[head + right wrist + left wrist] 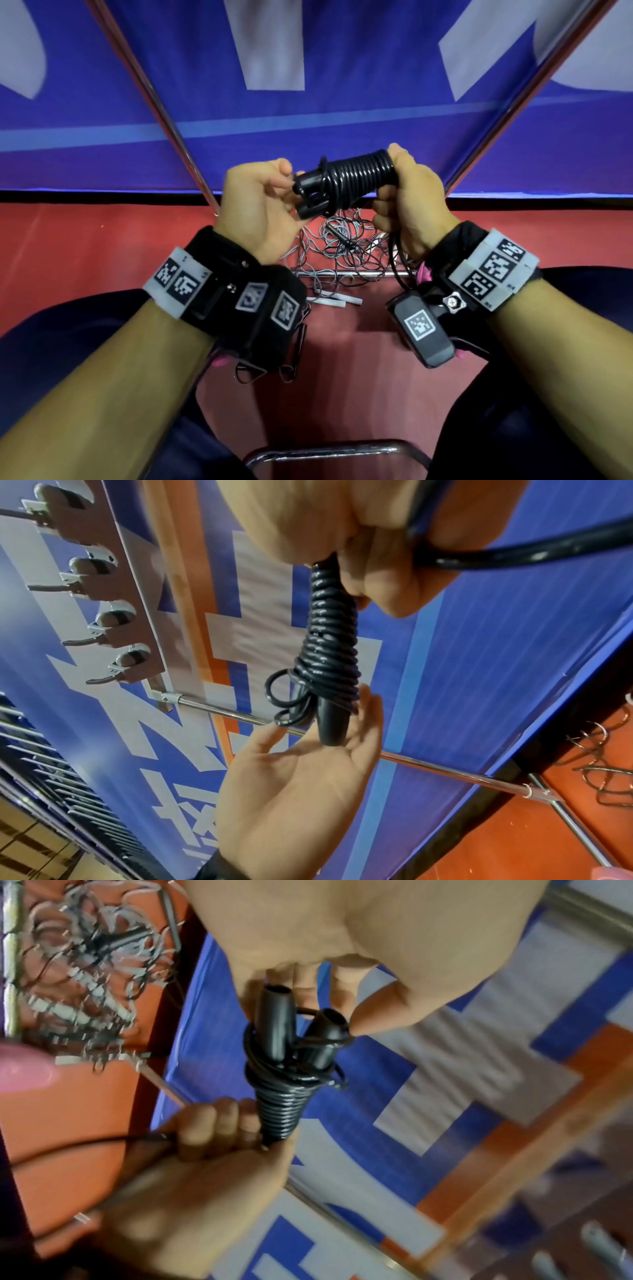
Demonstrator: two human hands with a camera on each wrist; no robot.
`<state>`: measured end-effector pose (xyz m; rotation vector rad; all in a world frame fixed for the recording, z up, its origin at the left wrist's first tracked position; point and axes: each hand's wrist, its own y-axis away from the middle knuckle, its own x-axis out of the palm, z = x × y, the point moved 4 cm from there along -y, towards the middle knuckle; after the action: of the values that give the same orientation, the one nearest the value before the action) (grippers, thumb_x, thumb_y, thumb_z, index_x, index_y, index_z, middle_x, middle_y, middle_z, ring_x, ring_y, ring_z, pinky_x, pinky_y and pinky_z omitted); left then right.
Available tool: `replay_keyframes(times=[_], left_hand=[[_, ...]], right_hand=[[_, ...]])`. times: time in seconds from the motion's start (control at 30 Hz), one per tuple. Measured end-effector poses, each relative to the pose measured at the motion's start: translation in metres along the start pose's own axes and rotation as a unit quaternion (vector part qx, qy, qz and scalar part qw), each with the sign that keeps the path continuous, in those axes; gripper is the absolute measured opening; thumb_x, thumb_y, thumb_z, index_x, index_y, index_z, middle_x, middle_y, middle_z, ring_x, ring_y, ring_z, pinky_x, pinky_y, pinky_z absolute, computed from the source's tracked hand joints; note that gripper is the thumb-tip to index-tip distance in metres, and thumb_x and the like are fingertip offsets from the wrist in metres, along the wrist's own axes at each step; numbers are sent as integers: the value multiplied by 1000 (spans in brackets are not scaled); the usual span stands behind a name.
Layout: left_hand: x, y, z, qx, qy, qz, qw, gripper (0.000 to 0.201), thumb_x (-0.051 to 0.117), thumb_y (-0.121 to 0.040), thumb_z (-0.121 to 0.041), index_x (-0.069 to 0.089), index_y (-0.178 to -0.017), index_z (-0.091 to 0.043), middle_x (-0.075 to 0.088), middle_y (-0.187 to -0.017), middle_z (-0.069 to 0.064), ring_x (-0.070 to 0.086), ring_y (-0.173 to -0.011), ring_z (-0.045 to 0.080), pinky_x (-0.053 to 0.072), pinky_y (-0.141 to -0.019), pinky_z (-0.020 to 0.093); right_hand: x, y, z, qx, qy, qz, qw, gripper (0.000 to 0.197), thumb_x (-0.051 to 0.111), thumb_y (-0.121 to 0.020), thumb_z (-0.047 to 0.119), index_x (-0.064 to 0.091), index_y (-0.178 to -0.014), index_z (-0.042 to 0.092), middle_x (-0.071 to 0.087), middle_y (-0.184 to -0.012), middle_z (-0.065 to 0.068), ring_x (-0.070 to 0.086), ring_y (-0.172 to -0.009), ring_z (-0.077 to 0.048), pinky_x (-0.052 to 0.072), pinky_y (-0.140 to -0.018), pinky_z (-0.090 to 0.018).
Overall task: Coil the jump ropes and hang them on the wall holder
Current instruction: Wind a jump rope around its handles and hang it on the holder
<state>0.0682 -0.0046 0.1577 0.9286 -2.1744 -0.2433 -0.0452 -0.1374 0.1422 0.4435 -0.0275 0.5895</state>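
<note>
Coils of the glossy black jump rope [356, 173] lie wound tight round its two black plastic handles [308, 197], and you hold the bundle up between both hands, in front of the blue and white banner [342, 102] and above the red floor [85, 257]. Your right hand [407, 205] has its fingers curled fully round the right end of the coil, thumb on top. A loose length of black cord [394, 263] drops from under that fist. Your left hand [257, 205] is mostly open: the fingers are nearly straight and cup the bare handle ends that stick out of the coil, and in the left wrist view the thumb tip touches the rim of one handle. A few small loops of cord stand loose where the coil meets the handle ends. Below your hands a tangle of thin grey and black ropes [339, 246] lies on the floor, and a slanted chrome tube [164, 126] runs up the banner to your left. In the right wrist view the wall holder [113, 601], a long brown board with a row of metal hooks, sits on the banner wall, well apart from the bundle.
</note>
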Motion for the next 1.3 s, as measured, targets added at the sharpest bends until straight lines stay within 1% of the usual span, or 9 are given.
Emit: replay_keyframes(times=[0.2, 0.3, 0.4, 0.6, 0.73, 0.83, 1.0, 1.1, 1.3], left_hand=[[6, -1, 4, 99, -178, -26, 979, 24, 54, -92, -1, 49, -73, -16, 58, -70, 0, 59, -64, 11, 50, -60, 23], [8, 0, 4, 111, -216, -21, 970, 17, 54, -94, 3, 59, -84, -9, 64, -87, 14, 64, -78, 21, 56, -70, 31], [8, -1, 8, 80, -226, -31, 970, 19, 48, -92, 4, 60, -82, -7, 62, -84, 14, 64, -73, 22, 57, -77, 39], [6, -9, 8, 117, -324, -138, 929, 31, 46, -98, -30, 41, -70, -19, 44, -75, 10, 50, -65, 36, 47, -63, 47], [-4, -23, 10, 74, -306, -172, 933, 25, 48, -100, -19, 54, -79, -7, 53, -79, 17, 56, -59, 31, 43, -40, 30], [-7, -29, 8, 74, -335, -170, 924, 22, 46, -95, -10, 54, -75, -4, 51, -83, 18, 54, -50, 29, 41, -38, 29], [-2, -22, 10, 14, -283, -168, 944, 29, 41, -85, -3, 54, -61, -13, 49, -48, 3, 45, -37, 21, 31, -38, 20], [-4, -18, 17, -54, -233, -170, 956, 24, 41, -84, -8, 51, -64, -17, 46, -50, 3, 39, -33, 17, 28, -39, 14], [-3, -17, 12, 33, -225, -222, 948, 24, 44, -87, -11, 47, -63, -15, 40, -62, 8, 41, -42, 23, 27, -40, 18]], right_hand=[[-5, -3, 3, -1, -19, -11, 1000, 32, 41, -104, 37, 37, -76, 22, 23, -58, 1, 19, -45, -12, 20, -43, -20], [-7, -3, 4, -5, -9, -10, 1000, 33, 42, -104, 38, 35, -76, 22, 19, -63, -3, 17, -49, -13, 18, -46, -23], [-6, -2, 5, -27, 18, -2, 999, 37, 42, -104, 39, 35, -72, 22, 19, -59, -4, 19, -46, -14, 20, -46, -25], [7, 7, 2, -53, 6, 40, 998, 42, 42, -106, 35, 36, -67, 21, 25, -46, 8, 22, -36, -7, 24, -40, -16], [13, 10, 0, -102, 21, 69, 992, 39, 41, -107, 28, 37, -69, 20, 30, -43, 12, 27, -34, -6, 27, -42, -17], [13, 11, -1, -116, 18, 85, 989, 35, 40, -107, 26, 38, -73, 19, 31, -45, 12, 27, -35, -6, 28, -43, -16], [10, 13, 5, -137, 15, 110, 984, 31, 41, -106, 29, 41, -77, 18, 32, -49, 13, 28, -38, -6, 30, -43, -18], [12, 14, 8, -163, 33, 125, 978, 24, 44, -98, 33, 44, -79, 18, 35, -51, 12, 32, -39, -9, 30, -45, -22], [16, 18, 14, -198, 53, 127, 970, 29, 47, -98, 30, 44, -70, 25, 40, -54, 17, 34, -46, 0, 31, -47, -17]])
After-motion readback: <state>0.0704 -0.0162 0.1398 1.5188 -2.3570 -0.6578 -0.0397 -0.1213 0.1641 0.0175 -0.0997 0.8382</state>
